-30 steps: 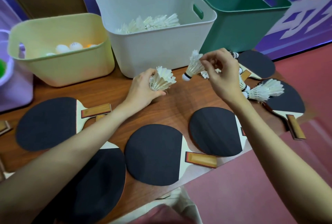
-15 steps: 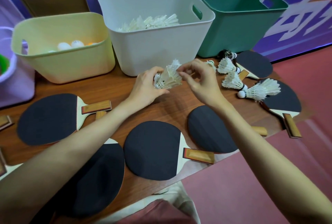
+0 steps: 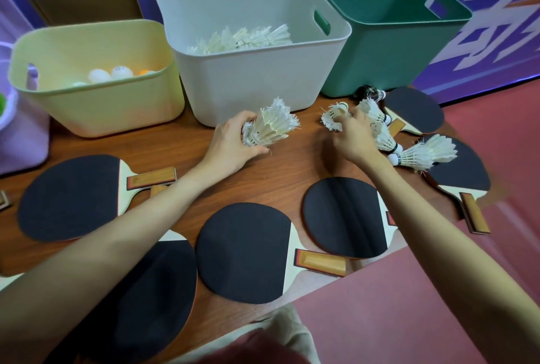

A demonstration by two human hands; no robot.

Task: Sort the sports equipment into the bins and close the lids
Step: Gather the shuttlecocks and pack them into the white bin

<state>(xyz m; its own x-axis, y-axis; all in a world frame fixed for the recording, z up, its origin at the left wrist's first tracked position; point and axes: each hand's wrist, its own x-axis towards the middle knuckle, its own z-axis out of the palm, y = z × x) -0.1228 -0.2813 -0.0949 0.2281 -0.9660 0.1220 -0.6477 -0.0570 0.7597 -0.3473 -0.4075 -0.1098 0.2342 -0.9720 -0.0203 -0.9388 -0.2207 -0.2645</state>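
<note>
The left hand [image 3: 233, 144] grips a shuttlecock stack [image 3: 271, 125] just before the white bin [image 3: 251, 77]. The right hand [image 3: 353, 137], nearer the loose shuttlecocks [image 3: 415, 156] lying to its right, curls its fingers on one shuttlecock [image 3: 334, 116], feathers pointing left.

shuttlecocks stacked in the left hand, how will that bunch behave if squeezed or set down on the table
The nested shuttlecocks look very light: the left hand holds them with a loose grip. The frayed feather tips suggest that a hard squeeze would probably bend or break them. Set on its side on the table, the tapered stack would likely roll in a curve, and it may slide apart.
</note>
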